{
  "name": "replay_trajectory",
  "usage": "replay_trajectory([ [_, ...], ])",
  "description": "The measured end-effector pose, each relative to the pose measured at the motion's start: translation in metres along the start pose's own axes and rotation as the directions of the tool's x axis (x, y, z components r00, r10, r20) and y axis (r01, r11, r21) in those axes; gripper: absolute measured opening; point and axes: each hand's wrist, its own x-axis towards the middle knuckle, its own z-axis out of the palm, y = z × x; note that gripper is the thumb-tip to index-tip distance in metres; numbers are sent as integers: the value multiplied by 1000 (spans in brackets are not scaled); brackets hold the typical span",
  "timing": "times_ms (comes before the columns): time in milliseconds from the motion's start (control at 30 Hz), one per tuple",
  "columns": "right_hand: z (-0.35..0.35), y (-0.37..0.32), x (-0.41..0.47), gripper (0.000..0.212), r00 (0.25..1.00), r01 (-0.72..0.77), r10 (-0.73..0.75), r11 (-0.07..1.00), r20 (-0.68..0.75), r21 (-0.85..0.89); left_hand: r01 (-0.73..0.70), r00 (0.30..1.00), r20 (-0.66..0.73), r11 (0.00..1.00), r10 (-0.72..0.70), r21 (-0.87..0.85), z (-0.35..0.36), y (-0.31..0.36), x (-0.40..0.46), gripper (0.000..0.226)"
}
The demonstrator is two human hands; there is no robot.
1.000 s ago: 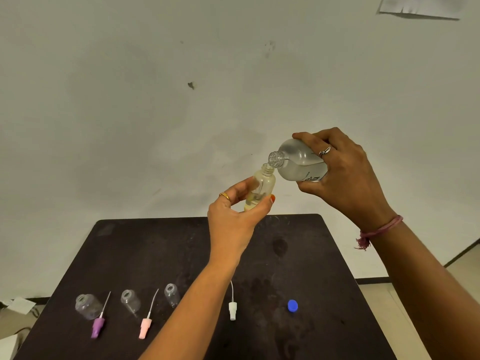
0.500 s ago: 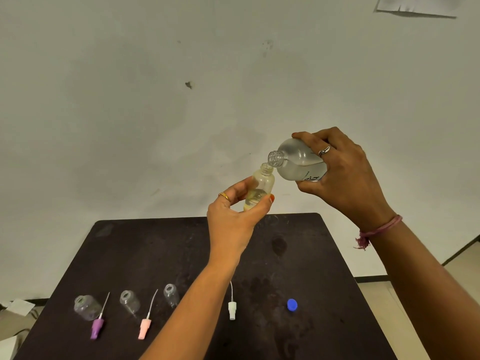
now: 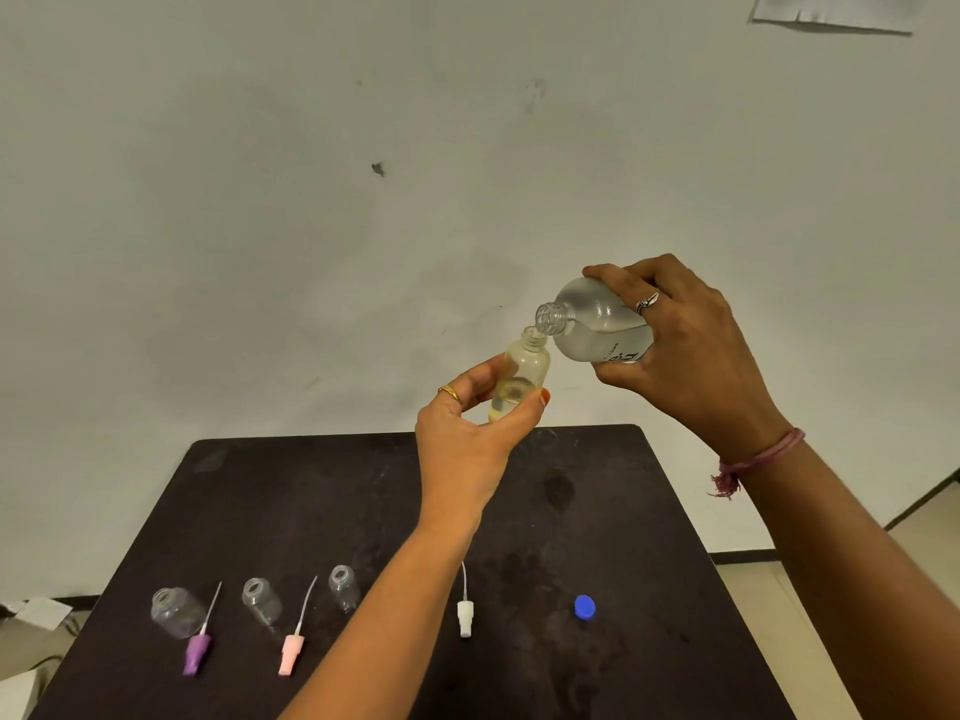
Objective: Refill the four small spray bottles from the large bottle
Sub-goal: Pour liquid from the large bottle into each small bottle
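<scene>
Table (image 3: 270,491): dark, scuffed and stained, pushed against a plain off-white wall (image 3: 260,226)

Near edge: three empty small bottles (image 3: 260,605) lined up toward the left corner, purple sprayer (image 3: 196,653), pink sprayer (image 3: 291,653), white sprayer (image 3: 464,615), then a blue cap (image 3: 584,608)

Left hand (image 3: 467,444): small spray bottle (image 3: 519,379) pinched between thumb and fingers, held above the far edge, partly filled

Right hand (image 3: 685,356): fingers wrapped round the large bottle (image 3: 597,324), tipped, mouth kept at the small one's neck

Top right of wall: paper (image 3: 831,13) stuck up
</scene>
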Motion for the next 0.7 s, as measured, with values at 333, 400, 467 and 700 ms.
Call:
replay_trajectory([
  [333,-3,0,-1,74,1000,-3,3,1000,3,-4,1,1000,3,1000,-1,0,1,1,-1,35],
  [400,-3,0,-1,75,1000,-4,4,1000,5,-3,-2,1000,6,1000,2,6,1,1,-2,35],
  [467,-4,0,-2,75,1000,-3,3,1000,3,-7,-5,1000,7,1000,5,11,2,1,-2,35],
  [700,-3,1,-3,75,1000,-2,2,1000,-2,-9,-2,1000,9,1000,2,15,2,0,-2,34],
])
